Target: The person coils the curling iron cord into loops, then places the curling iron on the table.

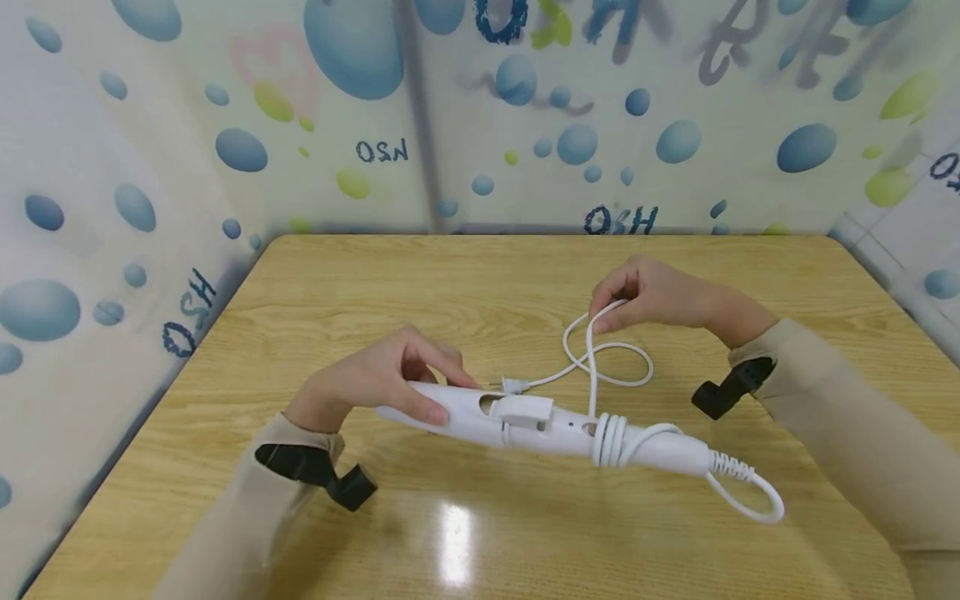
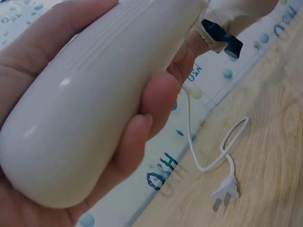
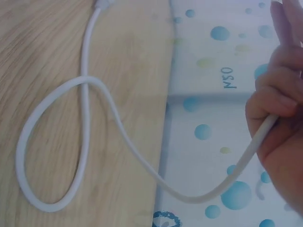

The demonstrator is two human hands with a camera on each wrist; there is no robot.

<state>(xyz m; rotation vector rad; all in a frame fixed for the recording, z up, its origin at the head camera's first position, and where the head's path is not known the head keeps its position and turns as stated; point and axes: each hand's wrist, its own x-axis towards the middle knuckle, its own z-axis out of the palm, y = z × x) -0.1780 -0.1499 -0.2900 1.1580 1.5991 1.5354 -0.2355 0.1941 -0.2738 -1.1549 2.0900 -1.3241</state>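
Observation:
My left hand (image 1: 386, 375) grips one end of a long white wand-shaped corded appliance (image 1: 457, 425), held tilted over the table. In the left wrist view, its smooth rounded end (image 2: 71, 137) lies in the palm with fingers curled round it. A raised white clip (image 1: 525, 408) sits midway along the body. Several turns of white cord (image 1: 611, 442) are wound round the other end. My right hand (image 1: 648, 292) pinches the cord (image 3: 203, 196) above the appliance. From there the free length loops down to a two-pin plug (image 2: 226, 193) near the tabletop.
The wooden table (image 1: 315, 283) runs back to a wall sheet (image 1: 480, 133) printed with blue and green drops. A black wrist camera (image 1: 352, 487) is on the left sleeve, another (image 1: 731, 390) on the right.

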